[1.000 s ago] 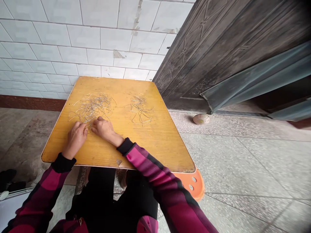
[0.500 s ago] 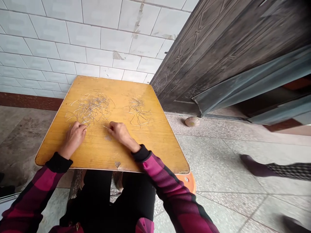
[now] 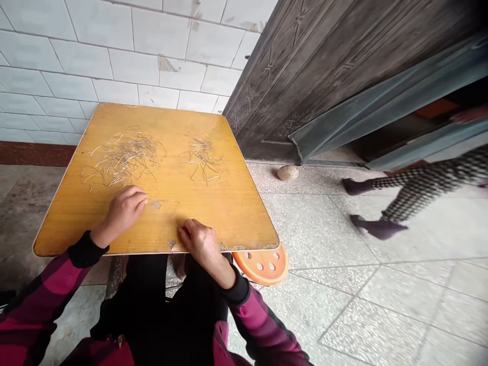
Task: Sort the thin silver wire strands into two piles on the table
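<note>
Yellow table (image 3: 232,218) by a tiled wall (image 3: 114,56), wire scraps in two piles

Thin wire lies in a larger left pile (image 3: 124,157) and a smaller right pile (image 3: 202,160) on the table's far half. The left hand (image 3: 124,211) rests open, half-curled, just beside a small clump (image 3: 155,204). The right hand (image 3: 204,244) curls down at the near edge, any grip unclear. A person's legs (image 3: 415,190) stride past on the terrazzo floor (image 3: 324,300)

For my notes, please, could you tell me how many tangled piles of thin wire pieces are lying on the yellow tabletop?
2. The larger pile lies toward the left of the yellow tabletop, and the smaller pile lies to its right, toward the far edge; none looks hidden.
</note>
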A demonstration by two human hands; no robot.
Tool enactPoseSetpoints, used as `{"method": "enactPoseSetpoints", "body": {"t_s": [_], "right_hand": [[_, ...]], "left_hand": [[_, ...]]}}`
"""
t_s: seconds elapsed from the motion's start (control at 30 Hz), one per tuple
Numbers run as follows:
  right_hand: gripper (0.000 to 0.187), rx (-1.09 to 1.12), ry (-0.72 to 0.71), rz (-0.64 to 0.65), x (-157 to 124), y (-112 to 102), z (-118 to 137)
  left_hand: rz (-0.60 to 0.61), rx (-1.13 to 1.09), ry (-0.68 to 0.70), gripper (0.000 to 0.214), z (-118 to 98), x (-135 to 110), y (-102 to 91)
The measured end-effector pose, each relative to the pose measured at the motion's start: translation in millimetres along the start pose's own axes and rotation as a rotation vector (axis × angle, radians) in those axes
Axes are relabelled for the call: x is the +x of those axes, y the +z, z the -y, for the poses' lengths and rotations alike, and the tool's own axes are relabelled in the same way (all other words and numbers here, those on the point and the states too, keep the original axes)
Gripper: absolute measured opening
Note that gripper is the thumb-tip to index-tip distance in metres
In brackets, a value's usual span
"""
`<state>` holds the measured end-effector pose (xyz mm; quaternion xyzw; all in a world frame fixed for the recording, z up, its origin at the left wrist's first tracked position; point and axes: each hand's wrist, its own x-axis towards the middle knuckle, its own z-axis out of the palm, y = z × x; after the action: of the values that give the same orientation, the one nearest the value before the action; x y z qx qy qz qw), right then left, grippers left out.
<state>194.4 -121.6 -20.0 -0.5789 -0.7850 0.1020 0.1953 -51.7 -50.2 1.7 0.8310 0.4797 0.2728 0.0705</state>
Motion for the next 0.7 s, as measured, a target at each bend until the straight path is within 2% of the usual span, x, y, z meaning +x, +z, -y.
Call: {"method": "enactPoseSetpoints", "body": {"t_s": [0.17, 0.3, 0.4, 0.57, 0.7], "right_hand": [[0.016, 0.003, -0.018, -0.001, -9, -4, 5], [0.017, 0.111, -0.056, -0.006, -1, -13, -4], [0.014, 0.245, -0.089, 0.024, 10, -21, -16], [0.009, 0.478, -0.065, 0.192, 32, -27, -31], [0.01, 0.931, 0.042, 0.434, 48, -21, -38]], "left_hand": [[0.24, -0.031, 0.1, 0.016, -26, 25, 18.5], [0.3, -0.051, 0.074, 0.014, -24, 40, 27.4], [0.302, -0.197, 0.002, 0.016, -15, 45, 31.5], [0.233, -0.435, -0.149, 0.03, -7, 47, 32.5], [0.223, -0.498, -0.216, 0.035, -8, 47, 31.3]]}}
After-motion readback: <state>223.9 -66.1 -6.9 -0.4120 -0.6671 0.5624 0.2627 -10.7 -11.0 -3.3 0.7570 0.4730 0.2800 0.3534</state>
